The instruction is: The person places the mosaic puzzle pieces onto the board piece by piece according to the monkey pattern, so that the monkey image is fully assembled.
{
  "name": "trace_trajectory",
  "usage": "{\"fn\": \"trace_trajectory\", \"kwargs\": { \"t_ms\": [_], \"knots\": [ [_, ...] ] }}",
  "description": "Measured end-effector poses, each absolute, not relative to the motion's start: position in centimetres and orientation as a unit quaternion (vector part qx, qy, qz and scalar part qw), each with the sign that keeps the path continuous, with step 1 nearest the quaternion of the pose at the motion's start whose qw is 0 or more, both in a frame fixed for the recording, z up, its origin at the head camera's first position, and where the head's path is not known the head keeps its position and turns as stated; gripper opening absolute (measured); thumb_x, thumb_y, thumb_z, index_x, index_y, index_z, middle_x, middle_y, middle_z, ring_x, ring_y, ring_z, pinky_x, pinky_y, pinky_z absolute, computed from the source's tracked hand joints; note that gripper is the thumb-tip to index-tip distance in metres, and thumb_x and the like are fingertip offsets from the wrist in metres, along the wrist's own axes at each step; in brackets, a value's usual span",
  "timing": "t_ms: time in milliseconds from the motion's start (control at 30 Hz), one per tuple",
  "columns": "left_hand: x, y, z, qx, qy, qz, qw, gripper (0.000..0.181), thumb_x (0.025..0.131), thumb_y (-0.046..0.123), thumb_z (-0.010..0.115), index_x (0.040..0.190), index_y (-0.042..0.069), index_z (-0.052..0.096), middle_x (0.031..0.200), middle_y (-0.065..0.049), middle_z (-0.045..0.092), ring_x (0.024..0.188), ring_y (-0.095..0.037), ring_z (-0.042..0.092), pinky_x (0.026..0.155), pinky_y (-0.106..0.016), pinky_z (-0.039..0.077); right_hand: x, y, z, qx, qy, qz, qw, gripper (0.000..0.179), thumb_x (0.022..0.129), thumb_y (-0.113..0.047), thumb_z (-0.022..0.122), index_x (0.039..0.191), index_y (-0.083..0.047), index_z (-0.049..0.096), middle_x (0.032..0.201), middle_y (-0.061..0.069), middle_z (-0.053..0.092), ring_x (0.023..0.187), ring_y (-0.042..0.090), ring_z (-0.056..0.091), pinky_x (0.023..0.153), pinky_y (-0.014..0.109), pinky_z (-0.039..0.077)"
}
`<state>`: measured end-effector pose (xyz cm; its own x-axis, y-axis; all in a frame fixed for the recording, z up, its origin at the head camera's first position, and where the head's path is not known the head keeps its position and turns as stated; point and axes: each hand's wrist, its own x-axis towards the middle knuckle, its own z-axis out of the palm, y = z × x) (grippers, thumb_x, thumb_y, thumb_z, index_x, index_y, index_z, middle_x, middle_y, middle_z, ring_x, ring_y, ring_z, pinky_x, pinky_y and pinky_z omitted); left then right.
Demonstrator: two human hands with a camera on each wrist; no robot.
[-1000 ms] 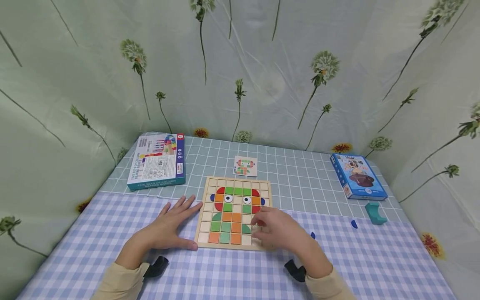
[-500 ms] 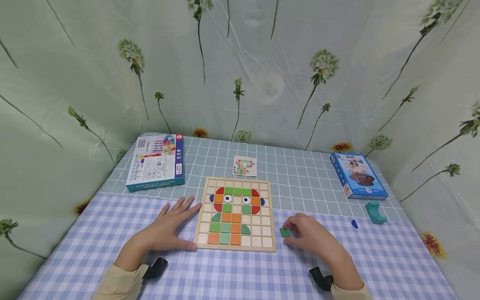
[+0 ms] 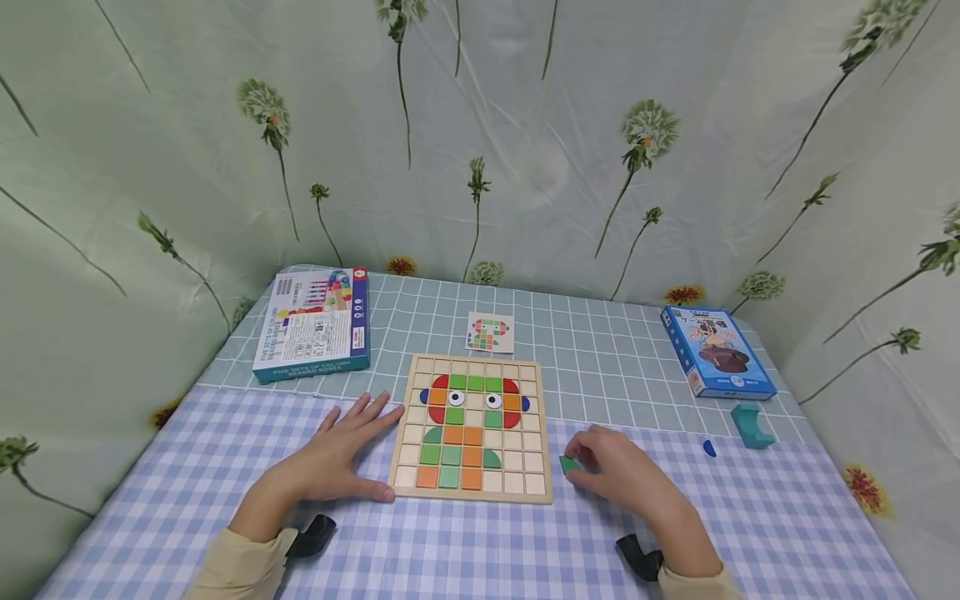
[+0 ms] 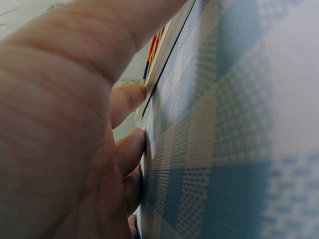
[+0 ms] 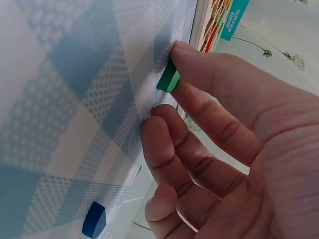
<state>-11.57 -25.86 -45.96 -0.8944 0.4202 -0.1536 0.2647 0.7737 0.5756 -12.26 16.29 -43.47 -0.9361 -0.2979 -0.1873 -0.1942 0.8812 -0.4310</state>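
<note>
A wooden grid board [image 3: 528,439] lies before me, with red, green, orange and blue tiles and two eye tiles forming a figure. My left hand [image 3: 337,450] rests flat and spread on the cloth, its thumb and fingertips against the board's left edge. To the right of the board, my right hand [image 3: 618,471] pinches a small green tile [image 3: 568,465] at the cloth. In the right wrist view the green tile [image 5: 168,78] sits between thumb and index finger, the other fingers loosely bent. A blue rounded tile [image 5: 94,220] lies on the cloth near that hand.
Behind the board lies a pattern card [image 3: 491,333]. A white and teal box [image 3: 315,325] stands at the back left, a blue box [image 3: 717,354] at the back right. Near the latter lie a teal arch block [image 3: 750,427] and a blue tile [image 3: 708,448].
My right hand has moved off the board's right side to the cloth on the right and now pinches the green tile there. The left hand has stayed in place.
</note>
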Motion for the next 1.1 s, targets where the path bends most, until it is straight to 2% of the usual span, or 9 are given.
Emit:
{"fn": "trace_trajectory", "kwargs": {
  "t_ms": [300, 433, 533, 633, 767, 900, 1000, 1100],
  "knots": [
    [-11.55, -25.88, -45.95, 0.183, 0.933, 0.278, 0.137, 0.119, 0.073, 0.07, 0.089, 0.17, 0.025, 0.035, 0.181, -0.014, 0.019, 0.167, -0.049, 0.007, 0.126, -0.08, -0.002, -12.35, 15.93, -43.42, -0.142, 0.96, -0.208, 0.121, 0.021, 0.084, -0.019, 0.093, 0.097, -0.02, 0.077, 0.084, -0.008, 0.06, 0.079, 0.01, 0.052, 0.07, 0.025, 0.048],
    [-11.55, -25.9, -45.95, 0.184, 0.933, 0.277, 0.135, 0.12, 0.073, 0.07, 0.089, 0.17, 0.024, 0.036, 0.181, -0.014, 0.019, 0.167, -0.049, 0.007, 0.126, -0.08, -0.002, -12.37, 15.84, -43.3, -0.154, 0.957, -0.212, 0.125, 0.02, 0.085, -0.007, 0.088, 0.095, -0.021, 0.078, 0.094, -0.008, 0.065, 0.086, 0.009, 0.056, 0.081, 0.032, 0.057],
    [-11.55, -25.88, -45.92, 0.183, 0.933, 0.278, 0.137, 0.119, 0.073, 0.07, 0.088, 0.17, 0.024, 0.035, 0.181, -0.014, 0.019, 0.167, -0.049, 0.007, 0.126, -0.08, -0.002, -12.33, 16.01, -43.3, -0.17, 0.954, -0.215, 0.124, 0.026, 0.083, 0.002, 0.082, 0.092, -0.022, 0.079, 0.1, -0.007, 0.066, 0.091, 0.01, 0.057, 0.089, 0.039, 0.06],
    [-11.55, -25.86, -45.84, 0.182, 0.932, 0.279, 0.14, 0.119, 0.074, 0.069, 0.089, 0.17, 0.024, 0.035, 0.181, -0.014, 0.019, 0.167, -0.049, 0.006, 0.127, -0.079, -0.003, -12.24, 16.25, -43.21, -0.164, 0.955, -0.218, 0.118, 0.028, 0.082, 0.004, 0.08, 0.092, -0.022, 0.078, 0.101, -0.006, 0.066, 0.094, 0.011, 0.059, 0.093, 0.042, 0.06],
    [-11.54, -25.85, -45.76, 0.181, 0.932, 0.28, 0.142, 0.119, 0.074, 0.069, 0.089, 0.17, 0.024, 0.035, 0.181, -0.014, 0.018, 0.167, -0.049, 0.006, 0.127, -0.079, -0.003, -12.18, 16.38, -43.04, -0.121, 0.963, -0.213, 0.113, 0.02, 0.086, -0.013, 0.088, 0.1, -0.019, 0.076, 0.096, -0.005, 0.065, 0.09, 0.012, 0.058, 0.085, 0.038, 0.059],
    [-11.53, -25.86, -45.77, 0.181, 0.933, 0.278, 0.142, 0.119, 0.074, 0.069, 0.089, 0.17, 0.024, 0.035, 0.181, -0.015, 0.019, 0.167, -0.049, 0.006, 0.127, -0.079, -0.003, -12.12, 16.35, -43.25, -0.093, 0.966, -0.21, 0.116, 0.028, 0.084, -0.028, 0.093, 0.1, -0.017, 0.073, 0.086, -0.004, 0.061, 0.08, 0.012, 0.053, 0.071, 0.029, 0.048],
    [-11.54, -25.88, -45.86, 0.181, 0.933, 0.278, 0.141, 0.119, 0.074, 0.069, 0.089, 0.17, 0.025, 0.035, 0.181, -0.014, 0.019, 0.167, -0.049, 0.006, 0.127, -0.079, -0.003, -12.09, 16.22, -43.45, -0.093, 0.966, -0.213, 0.117, 0.028, 0.084, -0.027, 0.093, 0.097, -0.016, 0.072, 0.083, -0.004, 0.059, 0.077, 0.012, 0.051, 0.068, 0.027, 0.045],
    [-11.54, -25.9, -45.98, 0.182, 0.932, 0.279, 0.14, 0.118, 0.074, 0.069, 0.089, 0.17, 0.025, 0.035, 0.181, -0.014, 0.019, 0.167, -0.049, 0.006, 0.127, -0.079, -0.002, -12.16, 15.99, -43.52, -0.097, 0.965, -0.211, 0.119, 0.025, 0.084, -0.02, 0.093, 0.1, -0.014, 0.074, 0.085, -0.004, 0.062, 0.078, 0.011, 0.053, 0.07, 0.028, 0.05]
  ]
}}
